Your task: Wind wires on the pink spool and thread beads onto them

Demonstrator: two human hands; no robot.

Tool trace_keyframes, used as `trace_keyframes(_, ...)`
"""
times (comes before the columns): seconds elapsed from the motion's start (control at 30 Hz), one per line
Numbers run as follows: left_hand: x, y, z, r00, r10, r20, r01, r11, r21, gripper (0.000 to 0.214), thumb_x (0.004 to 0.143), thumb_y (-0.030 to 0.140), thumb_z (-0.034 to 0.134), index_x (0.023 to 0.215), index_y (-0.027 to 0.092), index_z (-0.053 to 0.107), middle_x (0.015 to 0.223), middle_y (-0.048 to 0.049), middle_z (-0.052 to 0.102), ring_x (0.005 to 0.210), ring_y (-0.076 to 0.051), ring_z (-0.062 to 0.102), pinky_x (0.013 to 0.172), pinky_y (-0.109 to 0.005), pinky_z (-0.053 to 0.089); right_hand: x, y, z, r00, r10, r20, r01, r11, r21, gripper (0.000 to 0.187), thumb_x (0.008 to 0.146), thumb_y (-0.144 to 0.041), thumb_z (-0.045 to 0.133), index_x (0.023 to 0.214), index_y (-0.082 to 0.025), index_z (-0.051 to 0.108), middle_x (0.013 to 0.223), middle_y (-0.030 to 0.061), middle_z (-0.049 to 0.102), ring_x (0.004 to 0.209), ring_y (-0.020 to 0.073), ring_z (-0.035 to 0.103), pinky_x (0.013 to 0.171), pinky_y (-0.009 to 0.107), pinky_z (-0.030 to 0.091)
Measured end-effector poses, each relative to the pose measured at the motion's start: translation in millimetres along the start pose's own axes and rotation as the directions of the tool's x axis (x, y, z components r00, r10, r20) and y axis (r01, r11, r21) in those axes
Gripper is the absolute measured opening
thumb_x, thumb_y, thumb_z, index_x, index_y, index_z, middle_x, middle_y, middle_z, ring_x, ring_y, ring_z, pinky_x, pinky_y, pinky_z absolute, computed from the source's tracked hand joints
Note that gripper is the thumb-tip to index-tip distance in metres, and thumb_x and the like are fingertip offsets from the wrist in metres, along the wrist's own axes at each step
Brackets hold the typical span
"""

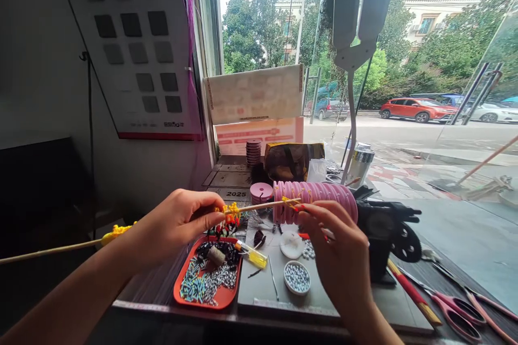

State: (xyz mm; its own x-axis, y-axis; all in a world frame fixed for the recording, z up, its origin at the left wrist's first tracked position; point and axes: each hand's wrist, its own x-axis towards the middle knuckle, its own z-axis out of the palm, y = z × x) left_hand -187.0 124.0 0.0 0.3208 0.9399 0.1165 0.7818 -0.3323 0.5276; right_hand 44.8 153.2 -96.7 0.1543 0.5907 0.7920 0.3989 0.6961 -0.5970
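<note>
My left hand (190, 218) is closed around a thin wooden stick (263, 206) that slants up to the right. Bunches of yellow knotted cord (231, 208) are gathered on the stick at my fingertips, and more yellow cord (121, 229) shows on it behind my left forearm. Near the stick's far tip, my right hand (338, 234) has its fingers pinched together beside a small yellow loop (288, 201). A tiny red bit shows at those fingertips; what exactly they grip is too small to make out. Red and black strands hang below my left fingers.
An orange-red tray (220, 302) of small beads and a white dish (297, 292) of grey beads sit below. Behind are pink spools (324, 194) and a black hand-cranked device (380, 234). Scissors (457, 310) lie at right, a yellow lighter (256, 257) mid-table. A lamp arm (351, 102) rises behind.
</note>
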Motion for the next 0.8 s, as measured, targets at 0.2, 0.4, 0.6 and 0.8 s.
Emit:
trace_keyframes(0.2, 2.5, -4.5, 1.2, 1.0, 0.003, 0.004, -0.003, 1.0, 0.014, 0.037, 0.084, 0.049, 0.046, 0.084, 0.017, 0.063, 0.073, -0.0025, 0.061, 0.067, -0.016, 0.053, 0.059, -0.025, 0.041, 11.7, 3.6, -25.4, 0.991, -0.105, 0.079, 0.116, 0.982, -0.15, 0.014, 0.085, -0.028, 0.055, 0.079, -0.02, 0.065, 0.082, 0.0014, 0.063, 0.074, 0.0127, 0.058, 0.064, 0.023, 0.046)
trace_keyframes(0.4, 4.2, -2.9, 2.0, 1.0, 0.009, 0.004, -0.009, 1.0, 0.007, 0.038, 0.084, 0.049, 0.045, 0.084, 0.016, 0.064, 0.073, -0.0027, 0.062, 0.067, -0.016, 0.053, 0.059, -0.025, 0.041, 15.0, 4.3, -33.2, 0.997, 0.032, 0.074, -0.013, 0.972, -0.235, 0.022, 0.085, -0.036, 0.051, 0.074, -0.021, 0.063, 0.059, -0.0038, 0.059, 0.05, 0.0094, 0.051, 0.051, 0.02, 0.038)
trace_keyframes(0.6, 3.8, -9.9, -2.2, 1.0, -0.009, -0.004, 0.009, 1.0, 0.016, 0.038, 0.083, 0.05, 0.045, 0.087, 0.017, 0.064, 0.074, -0.0017, 0.062, 0.068, -0.015, 0.051, 0.059, -0.024, 0.04, 35.0, 14.8, -47.8, 0.916, 0.319, 0.243, -0.144, 0.827, -0.544, 0.039, 0.081, -0.049, 0.037, 0.057, -0.02, 0.046, 0.048, -0.0025, 0.044, 0.049, 0.0123, 0.036, 0.051, 0.024, 0.025)
trace_keyframes(0.8, 4.6, -10.7, -2.2, 1.0, -0.02, -0.005, 0.02, 0.999, 0.031, 0.038, 0.082, 0.051, 0.045, 0.085, 0.018, 0.064, 0.075, -0.0024, 0.063, 0.069, -0.017, 0.054, 0.061, -0.025, 0.041, 43.2, 5.6, -40.5, 0.826, 0.468, 0.315, -0.111, 0.683, -0.722, 0.035, 0.082, -0.041, 0.037, 0.055, -0.019, 0.044, 0.053, -0.0008, 0.047, 0.054, 0.0137, 0.037, 0.054, 0.026, 0.022)
